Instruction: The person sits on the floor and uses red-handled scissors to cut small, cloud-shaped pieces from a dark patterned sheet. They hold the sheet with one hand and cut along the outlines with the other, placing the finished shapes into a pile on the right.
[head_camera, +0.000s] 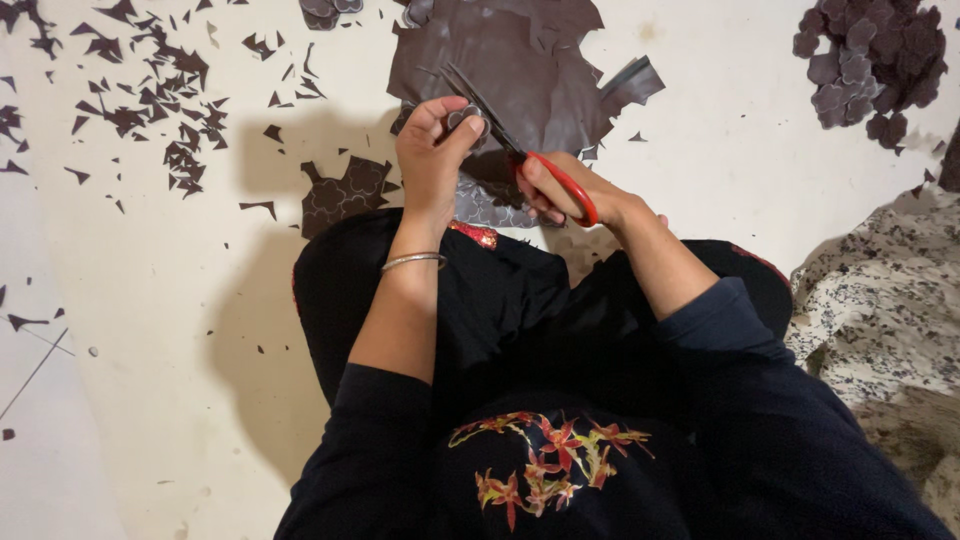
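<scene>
One large dark brown sheet (500, 60) lies on the pale floor (150, 300). Right hand (570, 195) is closed through red-handled scissors (520, 150); left hand (430, 150) pinches a small piece (462, 120), possibly round, at the blades

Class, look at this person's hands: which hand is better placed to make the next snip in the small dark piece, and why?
The right hand: it already grips the red-handled scissors, blades at the small dark brown piece pinched by the left hand.

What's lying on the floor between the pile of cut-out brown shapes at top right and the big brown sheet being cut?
In the head view, between the pile of cut shapes and the big brown sheet the pale floor is nearly bare, with only a tiny brown scrap.
</scene>
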